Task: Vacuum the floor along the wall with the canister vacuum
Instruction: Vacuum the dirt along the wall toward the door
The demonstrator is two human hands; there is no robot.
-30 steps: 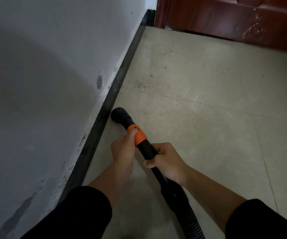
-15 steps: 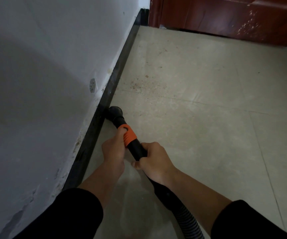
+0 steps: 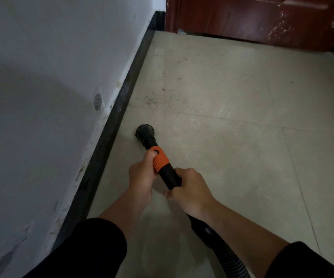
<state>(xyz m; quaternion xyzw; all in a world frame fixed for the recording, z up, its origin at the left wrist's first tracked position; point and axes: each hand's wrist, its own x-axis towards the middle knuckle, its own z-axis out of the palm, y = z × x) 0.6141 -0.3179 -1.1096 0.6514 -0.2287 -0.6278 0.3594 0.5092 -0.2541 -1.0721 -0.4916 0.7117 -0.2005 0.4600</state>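
Note:
The vacuum's black wand (image 3: 169,176) has an orange collar (image 3: 160,159) and ends in a round black nozzle (image 3: 145,131) that sits on the beige tiled floor (image 3: 232,149), a short gap from the black baseboard (image 3: 110,141). My left hand (image 3: 142,175) grips the wand at the orange collar. My right hand (image 3: 190,189) grips the wand just behind it. The ribbed hose (image 3: 230,257) runs back under my right forearm. The canister is out of sight.
The white wall (image 3: 51,77) with a small round fitting (image 3: 98,101) runs along the left. A patch of brown dirt specks (image 3: 158,100) lies on the floor ahead of the nozzle. A dark red door (image 3: 262,19) closes the far end.
The nozzle, which touched the baseboard half a second ago, now sits a little to the right of it. Both hands keep the same grip.

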